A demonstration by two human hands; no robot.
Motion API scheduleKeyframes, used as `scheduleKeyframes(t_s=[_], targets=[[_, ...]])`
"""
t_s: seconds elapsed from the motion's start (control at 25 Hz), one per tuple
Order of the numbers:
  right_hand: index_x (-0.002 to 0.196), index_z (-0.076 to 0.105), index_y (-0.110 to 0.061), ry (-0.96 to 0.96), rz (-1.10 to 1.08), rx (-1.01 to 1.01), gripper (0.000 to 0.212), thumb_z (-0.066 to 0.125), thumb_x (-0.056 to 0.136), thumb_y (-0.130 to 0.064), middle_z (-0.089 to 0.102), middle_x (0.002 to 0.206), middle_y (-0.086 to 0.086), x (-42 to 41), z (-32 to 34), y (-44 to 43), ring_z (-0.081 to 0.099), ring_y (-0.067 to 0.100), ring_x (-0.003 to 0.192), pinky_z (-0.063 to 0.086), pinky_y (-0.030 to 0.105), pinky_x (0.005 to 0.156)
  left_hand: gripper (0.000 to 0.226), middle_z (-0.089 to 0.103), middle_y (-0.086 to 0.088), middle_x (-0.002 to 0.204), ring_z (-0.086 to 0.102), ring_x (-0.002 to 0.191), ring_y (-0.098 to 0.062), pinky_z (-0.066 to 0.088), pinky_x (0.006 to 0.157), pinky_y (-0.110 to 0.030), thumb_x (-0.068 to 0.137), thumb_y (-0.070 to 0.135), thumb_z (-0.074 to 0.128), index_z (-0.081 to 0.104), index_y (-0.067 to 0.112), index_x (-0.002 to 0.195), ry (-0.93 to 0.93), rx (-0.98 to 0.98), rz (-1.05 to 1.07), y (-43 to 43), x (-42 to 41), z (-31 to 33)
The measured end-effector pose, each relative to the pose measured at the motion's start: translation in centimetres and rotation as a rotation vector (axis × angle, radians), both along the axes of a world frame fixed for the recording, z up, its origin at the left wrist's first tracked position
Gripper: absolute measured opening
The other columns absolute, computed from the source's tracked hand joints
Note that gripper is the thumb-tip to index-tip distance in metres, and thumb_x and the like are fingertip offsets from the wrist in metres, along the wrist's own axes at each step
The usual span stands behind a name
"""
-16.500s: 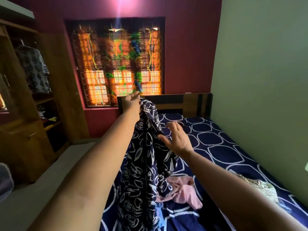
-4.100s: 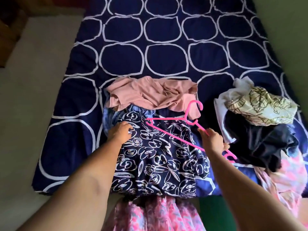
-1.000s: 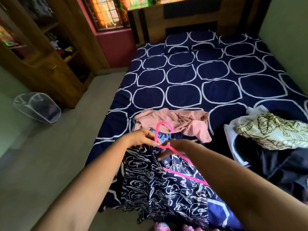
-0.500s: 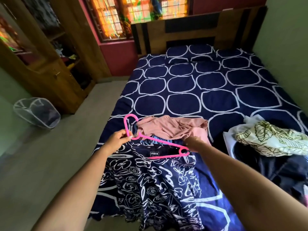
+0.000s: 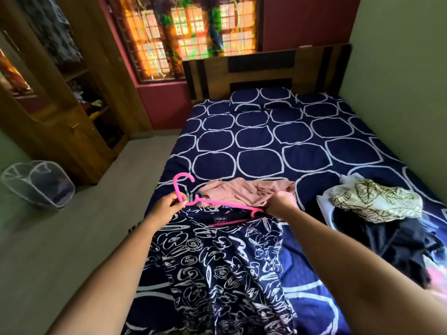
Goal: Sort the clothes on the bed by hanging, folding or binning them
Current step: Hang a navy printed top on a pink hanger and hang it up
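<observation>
Head view: left hand (image 5: 169,204) pinches the neck of a pink hanger (image 5: 225,204) just below its hook, fingers (image 5: 173,197) and thumb clamped on the plastic. Right hand (image 5: 280,205) grips the hanger's right end, fingers curled tight round it; whether cloth is also caught in that grip cannot be told. Hanger is held nearly level above the near left part of the bed (image 5: 266,141), hook pointing up and to the left. Navy dress (image 5: 217,262) with white flower outlines sits with its neckline on the hanger, a label showing at the collar just under the upper bar, lower bar visible inside the neck opening. Rest of the dress spreads towards the near edge of the bed and drapes over it. Pink top (image 5: 246,193) lies crumpled on the bed just beyond the hanger. To the right, well apart from the dress, a leaf-print cloth (image 5: 377,201) rests on top of a dark garment (image 5: 399,240) in one heap. Pillow (image 5: 261,97) lies at the far end against the headboard (image 5: 266,68). Mesh basket (image 5: 36,184) lies tipped on the floor (image 5: 72,238) at the left, near the open wooden wardrobe (image 5: 60,117). Window (image 5: 188,32) with a patterned covering is on the far wall.
</observation>
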State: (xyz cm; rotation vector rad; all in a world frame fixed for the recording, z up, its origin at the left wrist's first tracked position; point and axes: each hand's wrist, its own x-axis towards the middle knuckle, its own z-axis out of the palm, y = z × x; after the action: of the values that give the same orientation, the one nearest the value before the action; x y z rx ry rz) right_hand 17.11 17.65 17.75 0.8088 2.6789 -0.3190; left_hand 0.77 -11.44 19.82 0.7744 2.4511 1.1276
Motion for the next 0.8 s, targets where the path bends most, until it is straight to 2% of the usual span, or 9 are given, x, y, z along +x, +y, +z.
scheduleKeyframes(t_s=[0.08, 0.2, 0.24, 0.32, 0.44, 0.52, 0.6, 0.68, 0.8], targets=[[0.119, 0.062, -0.014, 0.082, -0.052, 0.009, 0.036, 0.045, 0.09, -0.026, 0.063, 0.12, 0.005, -0.1, 1.1, -1.0, 0.061, 0.027, 0.107, 0.043, 0.024, 0.079, 0.009, 0.06, 0.002, 0.088, 0.052, 0.081, -0.01, 0.039, 0.07, -0.009, 0.092, 0.009, 0.061, 0.061, 0.018, 0.091, 0.016, -0.004, -0.031, -1.0, 0.3, 0.8], [0.095, 0.066, -0.029, 0.138, -0.149, -0.078, 0.03, 0.045, 0.078, -0.043, 0.066, 0.099, 0.001, -0.5, 1.9, -2.1, 0.06, 0.027, 0.087, 0.042, 0.031, 0.084, 0.007, 0.06, 0.005, 0.085, 0.052, 0.078, -0.009, 0.039, 0.071, -0.014, 0.091, 0.012, 0.062, 0.064, 0.02, 0.092, 0.062, 0.01, -0.044, -2.1, 0.8, 1.7], [0.091, 0.065, -0.03, 0.184, -0.178, -0.08, 0.032, 0.044, 0.073, -0.046, 0.066, 0.096, -0.001, -0.2, 2.6, -2.9, 0.058, 0.026, 0.087, 0.043, 0.035, 0.087, 0.009, 0.06, 0.006, 0.085, 0.052, 0.077, -0.009, 0.039, 0.071, -0.015, 0.091, 0.013, 0.063, 0.064, 0.021, 0.09, 0.082, 0.029, -0.041, -2.4, 1.0, 2.1], [0.09, 0.064, -0.029, 0.309, -0.195, -0.088, 0.026, 0.046, 0.075, -0.041, 0.066, 0.098, 0.0, 0.7, 4.5, -5.3, 0.057, 0.026, 0.092, 0.042, 0.038, 0.091, 0.016, 0.062, 0.006, 0.085, 0.053, 0.076, -0.007, 0.04, 0.072, -0.019, 0.09, 0.012, 0.064, 0.063, 0.027, 0.084, 0.121, 0.091, -0.055, -2.9, 1.7, 2.9], [0.087, 0.064, -0.023, 0.472, -0.174, 0.006, 0.016, 0.052, 0.083, -0.034, 0.066, 0.097, 0.004, 2.1, 7.4, -9.6, 0.057, 0.027, 0.098, 0.035, 0.037, 0.093, 0.021, 0.062, 0.016, 0.084, 0.053, 0.075, 0.003, 0.04, 0.071, -0.019, 0.09, 0.014, 0.064, 0.06, 0.033, 0.081, 0.165, 0.15, -0.118, -3.2, 3.5, 4.7], [0.073, 0.058, -0.021, 0.602, -0.166, 0.014, 0.015, 0.056, 0.083, -0.032, 0.063, 0.084, 0.002, 3.1, 9.0, -12.3, 0.056, 0.027, 0.09, 0.033, 0.036, 0.094, 0.023, 0.062, 0.018, 0.083, 0.055, 0.074, 0.005, 0.041, 0.07, -0.018, 0.09, 0.015, 0.064, 0.06, 0.035, 0.08, 0.191, 0.195, -0.149, -3.0, 4.6, 5.9], [0.062, 0.047, -0.018, 0.772, -0.218, -0.01, 0.025, 0.056, 0.08, -0.032, 0.053, 0.068, -0.005, 4.3, 10.2, -14.3, 0.053, 0.024, 0.082, 0.031, 0.034, 0.088, 0.024, 0.065, 0.016, 0.085, 0.059, 0.08, 0.0, 0.041, 0.074, -0.019, 0.09, 0.015, 0.064, 0.06, 0.036, 0.08, 0.215, 0.243, -0.191, -3.4, 5.6, 7.2], [0.062, 0.048, -0.016, 0.874, -0.27, -0.02, 0.025, 0.057, 0.079, -0.031, 0.047, 0.063, -0.008, 5.3, 11.6, -15.1, 0.049, 0.021, 0.082, 0.026, 0.033, 0.082, 0.021, 0.067, 0.008, 0.09, 0.062, 0.087, -0.01, 0.043, 0.078, -0.023, 0.09, 0.018, 0.064, 0.06, 0.036, 0.081, 0.227, 0.273, -0.212, -3.4, 6.1, 8.5], [0.076, 0.063, -0.016, 0.946, -0.255, 0.083, 0.014, 0.06, 0.082, -0.028, 0.061, 0.078, -0.006, 8.0, 14.1, -15.7, 0.053, 0.019, 0.09, 0.028, 0.033, 0.085, 0.003, 0.068, 0.004, 0.093, 0.061, 0.09, -0.015, 0.046, 0.083, -0.03, 0.09, 0.025, 0.064, 0.063, 0.027, 0.089, 0.258, 0.325, -0.246, -3.4, 6.8, 10.9]])
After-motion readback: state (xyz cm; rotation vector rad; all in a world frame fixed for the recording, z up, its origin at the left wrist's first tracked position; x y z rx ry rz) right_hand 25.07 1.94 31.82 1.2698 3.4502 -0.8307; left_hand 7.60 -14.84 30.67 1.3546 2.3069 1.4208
